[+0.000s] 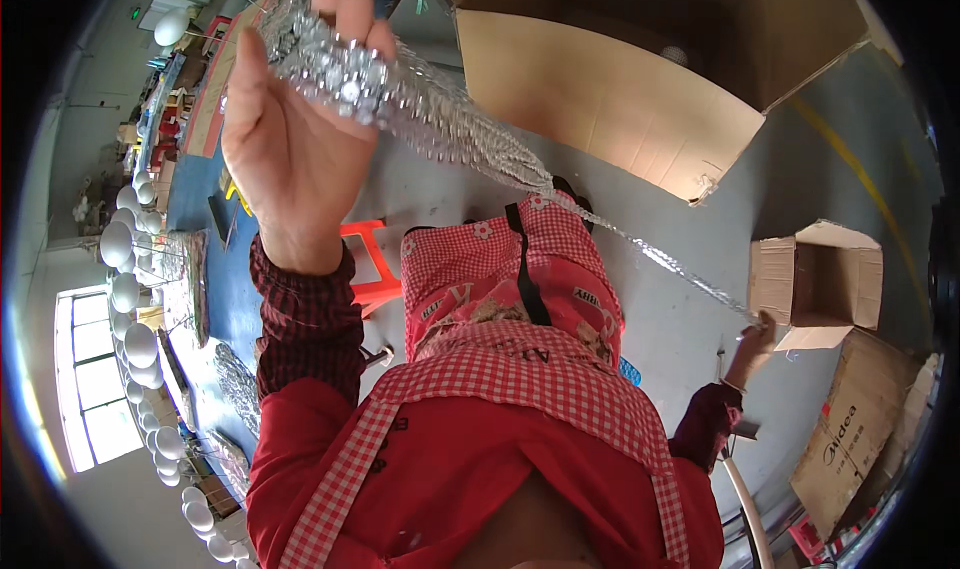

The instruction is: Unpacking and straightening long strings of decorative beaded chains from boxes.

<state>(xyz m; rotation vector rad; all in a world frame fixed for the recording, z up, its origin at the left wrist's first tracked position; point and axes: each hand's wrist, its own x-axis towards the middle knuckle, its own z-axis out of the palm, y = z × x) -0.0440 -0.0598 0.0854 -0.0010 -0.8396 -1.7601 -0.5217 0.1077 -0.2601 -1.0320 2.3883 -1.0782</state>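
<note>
silver beaded strands [445, 127] — glittering, bunched thick, tapering to a thin tail [660, 258]

The person's left forearm [308, 319] stood raised, and above its wrist [300, 253] the left hand [300, 154] was spread, palm turned toward the head, thumb held apart from the fingers. The right forearm [707, 427] stretched out to the person's right, and the right hand [756, 344], farther from the head, had its fingers curled closed.
</note>
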